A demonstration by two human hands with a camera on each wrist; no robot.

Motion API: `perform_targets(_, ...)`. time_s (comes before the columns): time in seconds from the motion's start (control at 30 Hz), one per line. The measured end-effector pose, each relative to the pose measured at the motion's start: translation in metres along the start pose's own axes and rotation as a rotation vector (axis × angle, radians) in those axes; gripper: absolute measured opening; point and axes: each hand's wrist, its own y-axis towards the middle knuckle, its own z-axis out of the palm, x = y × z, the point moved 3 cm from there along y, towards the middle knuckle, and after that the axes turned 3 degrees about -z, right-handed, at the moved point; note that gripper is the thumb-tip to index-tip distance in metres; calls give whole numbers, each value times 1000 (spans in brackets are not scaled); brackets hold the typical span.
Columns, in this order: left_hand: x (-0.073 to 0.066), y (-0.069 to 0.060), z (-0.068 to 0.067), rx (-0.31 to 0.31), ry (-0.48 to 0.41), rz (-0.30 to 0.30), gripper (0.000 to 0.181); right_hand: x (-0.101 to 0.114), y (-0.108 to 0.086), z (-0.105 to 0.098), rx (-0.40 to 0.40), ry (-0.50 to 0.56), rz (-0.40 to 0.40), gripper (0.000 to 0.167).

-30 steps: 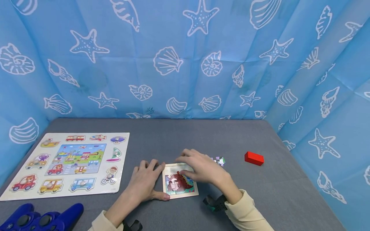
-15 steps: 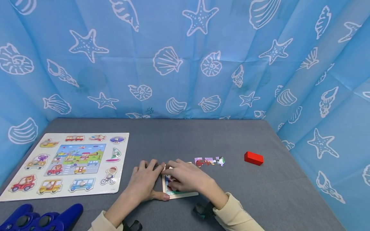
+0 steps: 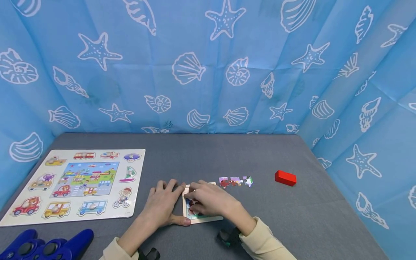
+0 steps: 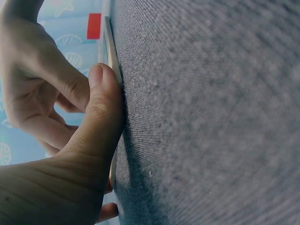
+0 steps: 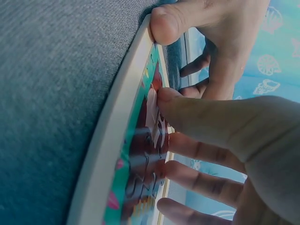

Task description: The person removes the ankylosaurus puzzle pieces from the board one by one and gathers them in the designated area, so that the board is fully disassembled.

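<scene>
A small dinosaur jigsaw in a pale wooden tray lies mid-table. My left hand holds the tray's left side, thumb at the near left corner and index finger near the far left one; in the left wrist view that thumb lies against the tray edge. Above the jigsaw is my right hand, its thumb and fingertips touching the brown and pink dinosaur pieces on the left part. A pinched piece cannot be made out. Much of the picture is hidden under this hand.
Loose jigsaw pieces lie just beyond the tray's right corner. Farther right is a red block. A vehicle peg puzzle board lies left, with a blue game controller in front. A blue shell-print curtain rises behind the table.
My right hand has moved left from the jigsaw's upper right to its left part, uncovering the loose pieces; over the last half second it shifts only slightly. The left hand stays still.
</scene>
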Motion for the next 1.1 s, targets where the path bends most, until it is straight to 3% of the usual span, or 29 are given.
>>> perform_targets(0.47, -1, -2, -3, 9, -18, 4, 108, -1, 0, 0, -14, 95, 89, 27)
perform_targets(1.1, -2, -2, -2, 11, -12, -4, 108, -2, 2, 2, -47, 170, 107, 28)
